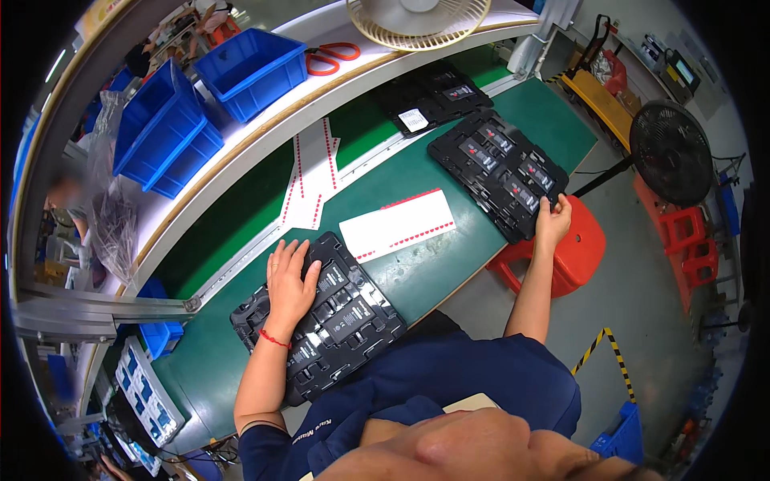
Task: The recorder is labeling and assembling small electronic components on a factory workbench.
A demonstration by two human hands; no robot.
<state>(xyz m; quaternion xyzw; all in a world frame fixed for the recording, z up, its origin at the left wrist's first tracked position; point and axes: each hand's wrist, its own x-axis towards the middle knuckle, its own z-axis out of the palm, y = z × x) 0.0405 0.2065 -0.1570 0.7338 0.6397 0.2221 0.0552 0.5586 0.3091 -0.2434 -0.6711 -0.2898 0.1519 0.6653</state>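
Note:
My left hand (290, 290) lies with its fingers spread over the far side of a black plastic tray (374, 340) at the near left of the table. Several flat black batteries (351, 320) sit in the tray's recesses; my hand and wrist cover some of it. At the right, my right hand (552, 226) is closed at the near right corner of a second black tray (454, 154), thumb on top. Labelled batteries (520, 192) fill its recesses. Between the trays lies a white label sheet (413, 226) with rows of red marks.
Another black tray (393, 94) lies under the shelf at the back, beside white strips with red marks (308, 188). Blue bins (250, 74), red scissors (329, 59) and a fan (419, 22) stand on the shelf. A red stool (584, 255) is at the table's right edge.

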